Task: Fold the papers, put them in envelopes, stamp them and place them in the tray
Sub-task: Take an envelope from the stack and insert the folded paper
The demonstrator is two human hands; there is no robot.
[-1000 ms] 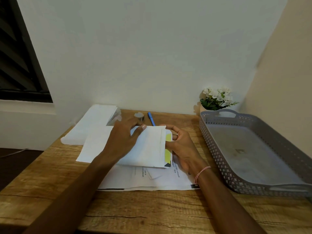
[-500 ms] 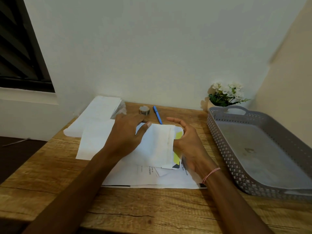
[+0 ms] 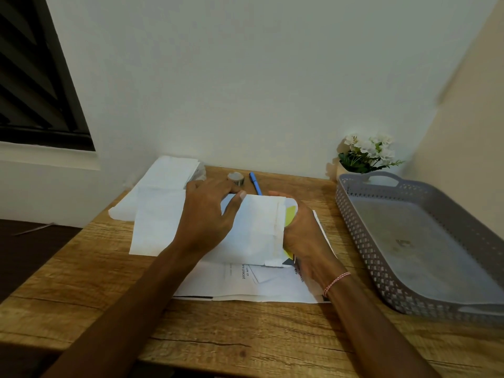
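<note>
My left hand grips a white envelope from its left side, thumb on top. A folded paper with yellow and dark print sticks out of the envelope's right end, and my right hand holds that end with its fingers behind the paper. Both are held just above a stack of printed papers on the wooden desk. More envelopes lie at the back left. A small round stamp stands behind my left hand. The grey tray sits on the right.
A blue pen lies next to the stamp. A small pot of white flowers stands in the corner behind the tray. The wall runs along the desk's far edge, and a dark window is at the upper left.
The folded paper has slid further into the envelope, leaving less yellow showing. My right hand has closed in on the envelope's right end. The view has shifted slightly.
</note>
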